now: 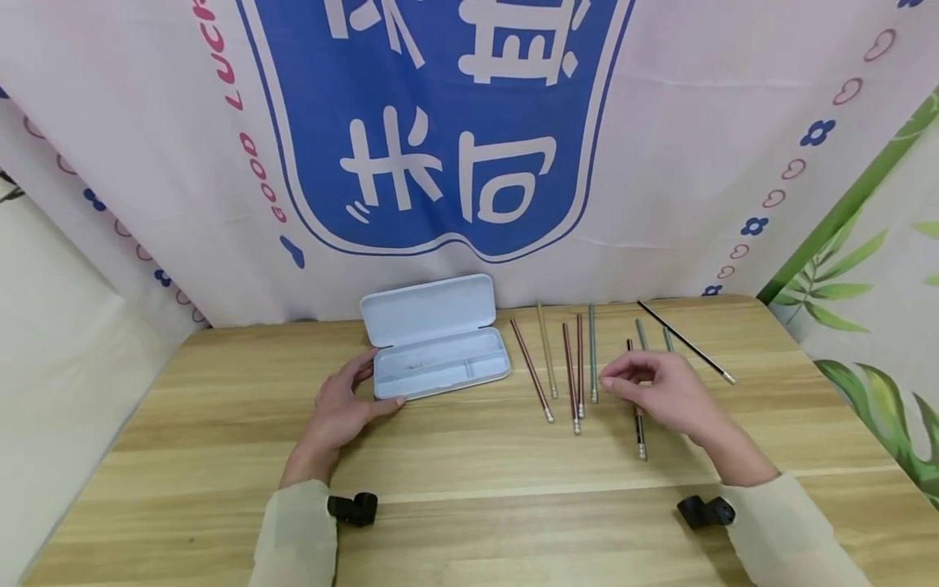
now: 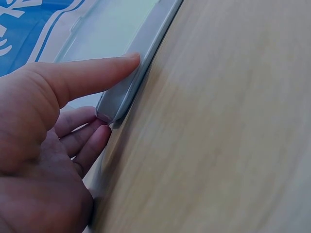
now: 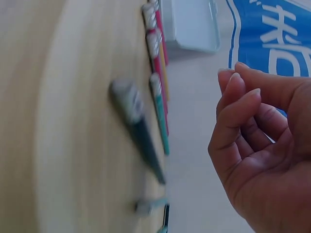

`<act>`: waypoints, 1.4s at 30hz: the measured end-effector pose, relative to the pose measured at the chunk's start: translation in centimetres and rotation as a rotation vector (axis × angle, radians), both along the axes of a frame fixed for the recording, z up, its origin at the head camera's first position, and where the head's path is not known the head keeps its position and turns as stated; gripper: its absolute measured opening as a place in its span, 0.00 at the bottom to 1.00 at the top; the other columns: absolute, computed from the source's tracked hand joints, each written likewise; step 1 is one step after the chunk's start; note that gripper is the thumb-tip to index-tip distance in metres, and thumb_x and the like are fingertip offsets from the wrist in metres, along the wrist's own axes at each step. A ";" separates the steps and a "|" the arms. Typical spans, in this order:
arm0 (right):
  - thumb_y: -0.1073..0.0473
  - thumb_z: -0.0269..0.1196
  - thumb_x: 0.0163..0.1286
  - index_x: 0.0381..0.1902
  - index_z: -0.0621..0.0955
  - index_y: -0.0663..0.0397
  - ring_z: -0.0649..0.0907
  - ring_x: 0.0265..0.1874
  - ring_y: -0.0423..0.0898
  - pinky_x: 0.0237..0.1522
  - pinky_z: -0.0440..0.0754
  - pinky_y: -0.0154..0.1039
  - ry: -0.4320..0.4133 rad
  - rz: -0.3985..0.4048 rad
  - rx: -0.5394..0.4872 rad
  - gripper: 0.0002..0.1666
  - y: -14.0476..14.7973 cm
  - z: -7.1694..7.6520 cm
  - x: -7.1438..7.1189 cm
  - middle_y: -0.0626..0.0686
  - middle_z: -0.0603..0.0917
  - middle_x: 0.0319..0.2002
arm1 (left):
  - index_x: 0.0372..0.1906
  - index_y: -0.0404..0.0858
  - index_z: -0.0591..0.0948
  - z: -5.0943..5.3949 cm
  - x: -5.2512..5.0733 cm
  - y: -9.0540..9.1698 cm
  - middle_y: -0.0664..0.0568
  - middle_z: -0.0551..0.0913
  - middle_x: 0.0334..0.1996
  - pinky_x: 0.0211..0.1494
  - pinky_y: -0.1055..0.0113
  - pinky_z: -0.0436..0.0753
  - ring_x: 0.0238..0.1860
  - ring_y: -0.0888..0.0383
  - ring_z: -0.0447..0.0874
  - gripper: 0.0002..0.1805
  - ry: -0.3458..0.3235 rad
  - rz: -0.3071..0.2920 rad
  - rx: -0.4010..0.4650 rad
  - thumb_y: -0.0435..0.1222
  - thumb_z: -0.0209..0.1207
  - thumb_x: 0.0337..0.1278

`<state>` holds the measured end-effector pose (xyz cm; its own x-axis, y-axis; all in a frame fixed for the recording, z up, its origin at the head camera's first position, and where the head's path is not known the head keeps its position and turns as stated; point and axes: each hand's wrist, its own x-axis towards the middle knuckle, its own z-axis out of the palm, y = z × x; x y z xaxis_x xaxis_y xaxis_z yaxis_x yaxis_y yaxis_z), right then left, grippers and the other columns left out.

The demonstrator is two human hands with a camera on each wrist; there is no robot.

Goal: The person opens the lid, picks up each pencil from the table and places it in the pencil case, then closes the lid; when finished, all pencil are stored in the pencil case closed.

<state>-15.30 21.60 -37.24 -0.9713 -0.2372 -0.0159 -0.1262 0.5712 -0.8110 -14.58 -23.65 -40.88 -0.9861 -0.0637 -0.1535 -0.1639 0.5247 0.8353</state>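
Note:
A light blue pencil case (image 1: 455,390) lies with its lid (image 1: 429,310) raised. My left hand (image 1: 345,408) holds its left end; in the left wrist view the thumb lies on the front wall and the fingers meet the end corner. Right of the case my right hand (image 1: 667,395) is above the pencils, fingers curled and thumb against the fingertips. In the right wrist view nothing shows between those fingertips. Beneath it a black pencil (image 1: 641,436) is partly hidden, as are two blue-green pencils (image 1: 641,333). Nearer the case lie red pencils (image 1: 531,368), a gold pencil (image 1: 547,350) and another blue-green pencil (image 1: 592,346).
Another black pencil (image 1: 685,341) lies slanted at the back right of the wooden table (image 1: 513,505). A printed cloth (image 1: 660,179) hangs right behind the table's back edge. The case's inside has low dividers (image 1: 469,368).

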 end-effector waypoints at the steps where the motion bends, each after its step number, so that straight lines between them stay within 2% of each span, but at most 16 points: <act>1: 0.57 0.71 0.75 0.47 0.89 0.58 0.84 0.27 0.48 0.24 0.83 0.37 -0.010 -0.006 -0.004 0.10 0.5 -0.1 0.1 0.58 0.89 0.37 | 0.85 0.44 0.62 0.0 0.0 0.0 0.39 0.70 0.80 0.87 0.37 0.54 0.83 0.38 0.58 0.55 0.000 0.000 0.000 0.40 0.79 0.56; 5: 0.56 0.70 0.76 0.51 0.88 0.61 0.83 0.25 0.46 0.23 0.82 0.38 -0.046 -0.040 -0.026 0.14 2.4 -0.1 0.3 0.58 0.88 0.34 | 0.85 0.44 0.62 -0.1 0.0 0.0 0.39 0.70 0.80 0.87 0.37 0.55 0.82 0.39 0.60 0.55 0.003 0.005 0.001 0.40 0.79 0.56; 13: 0.56 0.67 0.79 0.59 0.84 0.67 0.83 0.29 0.40 0.28 0.84 0.36 -0.107 -0.135 0.001 0.20 7.2 -1.2 0.4 0.49 0.89 0.36 | 0.85 0.45 0.63 -0.2 -0.1 -0.1 0.40 0.70 0.79 0.87 0.37 0.55 0.82 0.40 0.62 0.55 0.003 0.004 0.005 0.41 0.80 0.55; 18: 0.54 0.67 0.79 0.61 0.83 0.69 0.85 0.32 0.38 0.30 0.86 0.37 -0.110 -0.209 0.024 0.24 9.9 -1.7 0.3 0.46 0.90 0.37 | 0.85 0.44 0.63 -0.1 -0.1 0.0 0.39 0.71 0.79 0.87 0.37 0.55 0.81 0.40 0.62 0.55 0.004 -0.003 -0.004 0.41 0.79 0.56; 22: 0.53 0.68 0.79 0.61 0.83 0.70 0.85 0.32 0.37 0.31 0.87 0.37 -0.105 -0.271 0.010 0.25 11.7 -1.9 0.3 0.39 0.89 0.35 | 0.85 0.43 0.62 -0.1 -0.1 0.1 0.39 0.70 0.79 0.87 0.37 0.55 0.82 0.39 0.61 0.55 0.005 -0.006 -0.004 0.40 0.79 0.56; 25: 0.52 0.70 0.77 0.57 0.85 0.65 0.86 0.31 0.35 0.31 0.88 0.36 -0.096 -0.335 -0.016 0.22 13.1 -1.9 0.3 0.32 0.88 0.32 | 0.86 0.43 0.62 0.0 0.0 0.1 0.38 0.70 0.80 0.87 0.37 0.55 0.82 0.39 0.61 0.55 0.006 -0.008 -0.002 0.39 0.79 0.56; 28: 0.51 0.71 0.76 0.52 0.86 0.57 0.87 0.30 0.34 0.31 0.88 0.35 -0.119 -0.392 -0.041 0.17 14.3 -1.9 0.4 0.29 0.88 0.30 | 0.86 0.43 0.62 0.1 -0.1 0.1 0.38 0.70 0.80 0.87 0.37 0.54 0.82 0.38 0.60 0.55 0.011 -0.009 -0.006 0.39 0.79 0.56; 32: 0.51 0.70 0.76 0.49 0.86 0.48 0.86 0.30 0.34 0.32 0.89 0.34 -0.187 -0.407 -0.078 0.10 15.4 -1.9 0.5 0.29 0.87 0.31 | 0.86 0.42 0.61 0.1 -0.1 0.0 0.37 0.70 0.79 0.87 0.36 0.54 0.82 0.38 0.60 0.56 0.012 -0.010 -0.014 0.40 0.79 0.55; 35: 0.51 0.70 0.77 0.48 0.86 0.46 0.86 0.30 0.33 0.33 0.89 0.33 -0.214 -0.406 -0.091 0.08 15.7 -2.1 0.3 0.28 0.86 0.31 | 0.86 0.43 0.61 0.0 -0.2 0.0 0.38 0.70 0.79 0.87 0.36 0.54 0.82 0.38 0.60 0.56 0.008 -0.009 -0.016 0.40 0.79 0.55; 38: 0.51 0.70 0.77 0.52 0.86 0.51 0.85 0.30 0.31 0.34 0.88 0.32 -0.221 -0.409 -0.065 0.13 15.9 -2.3 0.1 0.26 0.85 0.31 | 0.86 0.43 0.61 0.0 -0.1 0.1 0.38 0.70 0.79 0.87 0.36 0.52 0.82 0.38 0.60 0.56 0.005 -0.010 -0.013 0.40 0.79 0.55; 42: 0.48 0.70 0.77 0.62 0.82 0.64 0.84 0.32 0.28 0.35 0.88 0.31 -0.226 -0.400 -0.012 0.28 15.8 -2.6 -0.4 0.24 0.83 0.32 | 0.86 0.42 0.60 0.0 0.0 0.1 0.37 0.70 0.80 0.87 0.36 0.52 0.82 0.38 0.59 0.56 -0.003 -0.012 -0.014 0.41 0.79 0.55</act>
